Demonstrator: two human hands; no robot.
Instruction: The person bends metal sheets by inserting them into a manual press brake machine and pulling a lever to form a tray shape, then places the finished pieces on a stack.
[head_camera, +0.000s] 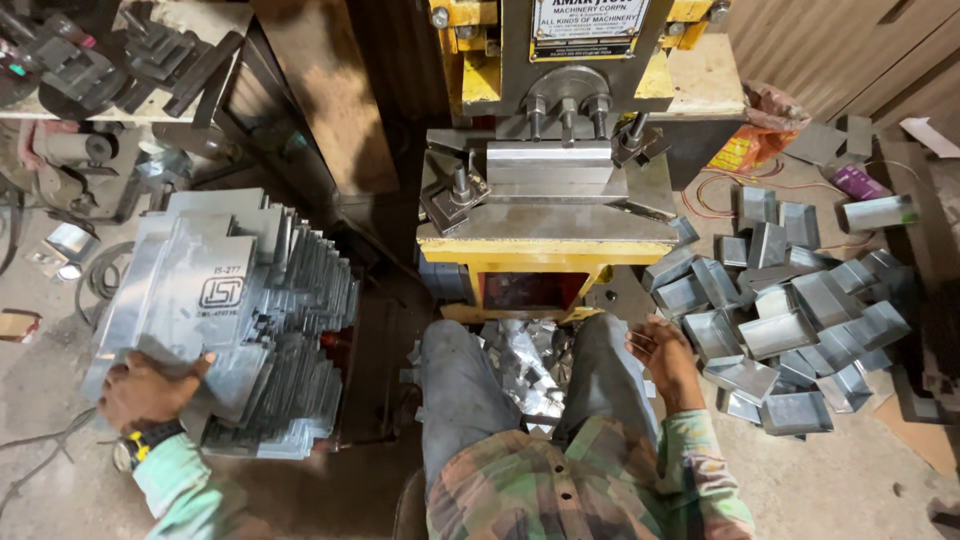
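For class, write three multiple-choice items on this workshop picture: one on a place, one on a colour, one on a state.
1. Where does the left hand rest?
A. on the stack of flat metal sheets
B. on the press
C. on the floor

2. What colour is the press frame?
A. blue
B. yellow
C. white

3. What is the right hand holding?
A. a hammer
B. a formed metal tray
C. nothing

Answers: 1 A, its fingers lie on the stack's near edge. 2 B, the frame under the steel bed is yellow. 3 C, it rests empty on the right knee, beside the pile of formed metal trays.

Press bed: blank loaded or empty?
Empty. The press bed shows bare steel under the die block. The left hand rests on the stacked blanks; the right hand holds nothing.
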